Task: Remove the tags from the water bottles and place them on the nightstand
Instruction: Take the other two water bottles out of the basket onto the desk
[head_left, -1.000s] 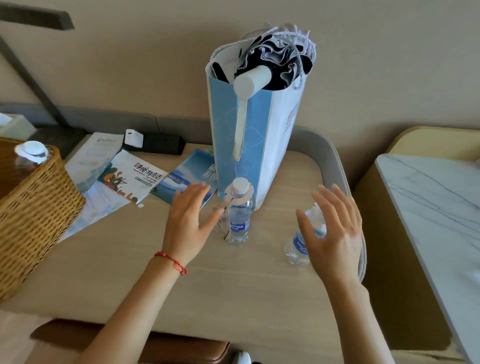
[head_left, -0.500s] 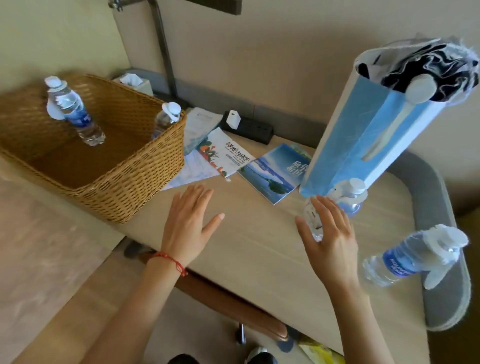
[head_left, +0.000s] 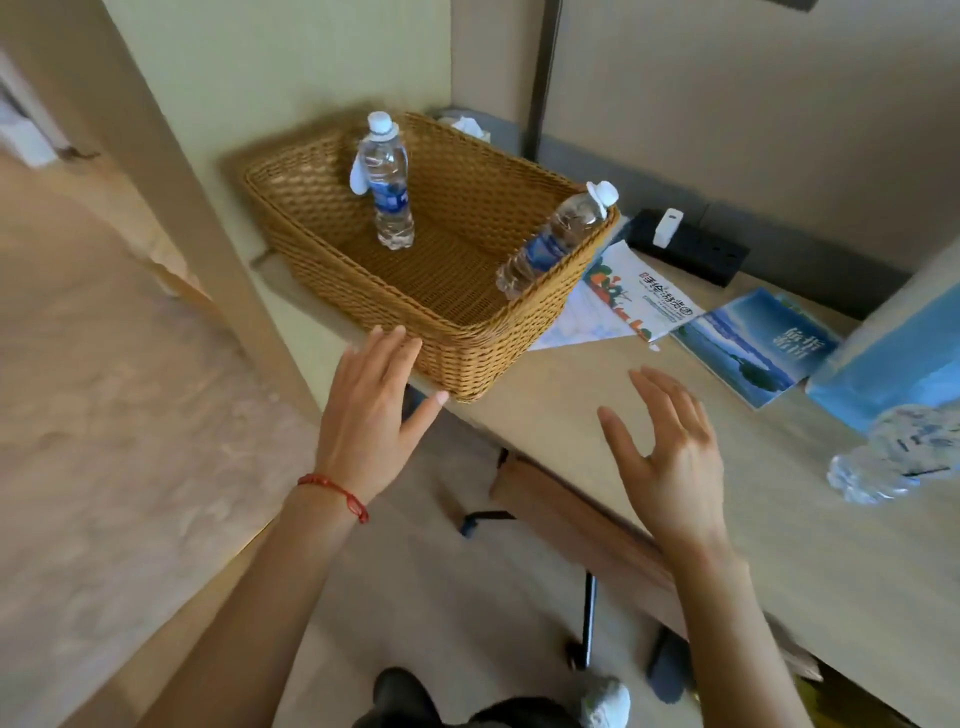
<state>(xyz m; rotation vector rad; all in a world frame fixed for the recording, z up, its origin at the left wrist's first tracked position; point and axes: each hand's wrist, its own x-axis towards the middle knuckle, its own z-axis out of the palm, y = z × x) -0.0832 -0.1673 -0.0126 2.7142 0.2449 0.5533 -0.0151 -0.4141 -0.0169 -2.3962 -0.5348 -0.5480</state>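
A wicker basket (head_left: 467, 358) stands on the left end of the wooden desk (head_left: 779, 519). Inside it one water bottle (head_left: 387, 192) stands upright with a white tag hanging at its neck. A second bottle (head_left: 556, 239) leans against the basket's right wall, a white tag at its cap. A third bottle (head_left: 893, 452) shows blurred at the right edge. My left hand (head_left: 374, 410) hovers open just in front of the basket's near corner. Over the desk's front edge, my right hand (head_left: 670, 457) is open and empty.
Leaflets (head_left: 639, 291) and a blue booklet (head_left: 753, 348) lie right of the basket. A black power strip (head_left: 691, 249) sits by the wall. A blue paper bag (head_left: 893, 353) stands at the right. A chair (head_left: 587, 525) is tucked below the desk. A tissue box (head_left: 467, 127) sits behind the basket.
My view has swung left from the blue bag and desk bottles to the basket. Both hands moved left with it, staying open; the left now reaches the basket's corner.
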